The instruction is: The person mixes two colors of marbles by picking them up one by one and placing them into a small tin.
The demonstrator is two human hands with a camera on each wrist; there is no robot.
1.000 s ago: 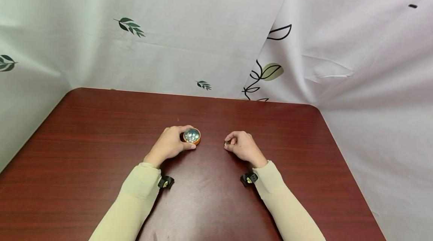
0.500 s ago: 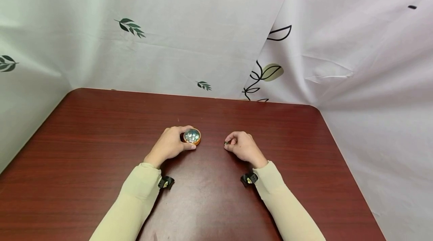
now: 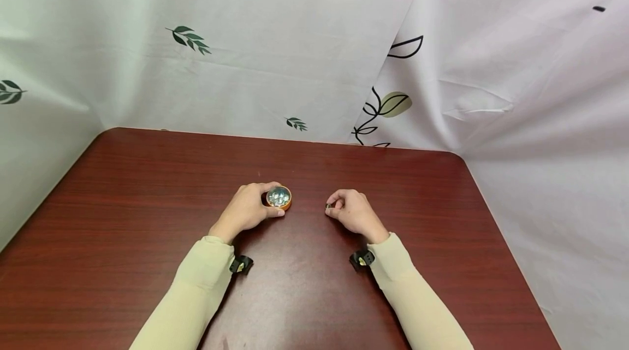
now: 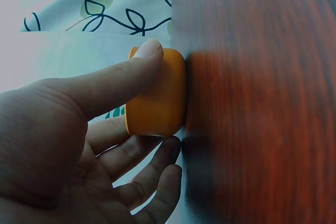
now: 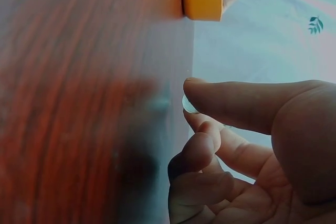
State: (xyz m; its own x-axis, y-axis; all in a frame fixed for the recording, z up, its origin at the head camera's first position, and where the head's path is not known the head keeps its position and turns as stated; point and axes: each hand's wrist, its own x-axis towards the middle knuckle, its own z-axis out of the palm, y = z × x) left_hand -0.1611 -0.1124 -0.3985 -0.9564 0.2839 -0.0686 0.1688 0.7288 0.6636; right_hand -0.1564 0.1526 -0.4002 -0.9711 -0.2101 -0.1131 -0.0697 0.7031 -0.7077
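Observation:
My left hand [image 3: 247, 208] holds a small round orange dish [image 3: 278, 197] on the table, the thumb on its near side and fingers around its far side. Shiny, glassy pieces [image 3: 279, 196] in silver and teal tones fill the dish; their exact kind is too small to tell. In the left wrist view the dish's smooth orange wall [image 4: 157, 100] sits flat on the wood under the thumb. To the right, my right hand [image 3: 355, 212] pinches a small clear glassy piece [image 5: 189, 105] between thumb and index finger, mostly covered, just above the tabletop.
The dark red wooden table [image 3: 314, 273] has rounded far corners. A white curtain [image 3: 275, 39] with leaf prints hangs along its back and sides. A black wrist camera [image 3: 241, 265] is strapped at the left sleeve, another wrist camera [image 3: 361, 260] at the right.

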